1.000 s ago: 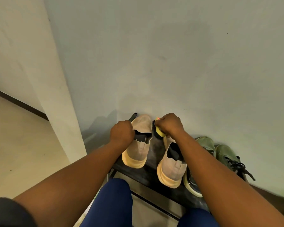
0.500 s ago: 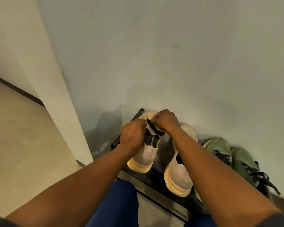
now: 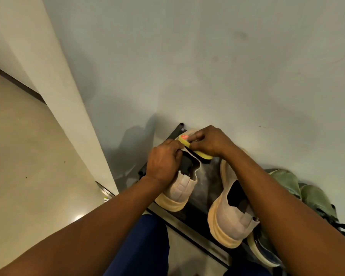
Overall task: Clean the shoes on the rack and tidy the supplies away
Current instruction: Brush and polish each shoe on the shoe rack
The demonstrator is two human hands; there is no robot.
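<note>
Left hand (image 3: 163,162): I have it curled over the collar of the left beige boot (image 3: 179,188), gripping the edge to steady it on the rack (image 3: 205,176).
Right hand (image 3: 211,142): fingers wrapped round a yellow-backed shoe brush (image 3: 189,145), thumb pressed on its top by the red label; dark bristles face down.
Brush position: just beyond my left knuckles, over the front of the boot, touching or nearly touching the upper; I cannot tell which.
Key relation: the brush's long axis runs slantwise across the boot, whose length runs from heel near me to toe at the wall. The right hand is the working one.
Next move, my judgement: stroke along the toe while the left hand holds firm.
Other shoes: the second beige boot (image 3: 233,220) sits to the right, green sneakers (image 3: 307,192) beyond it.
</note>
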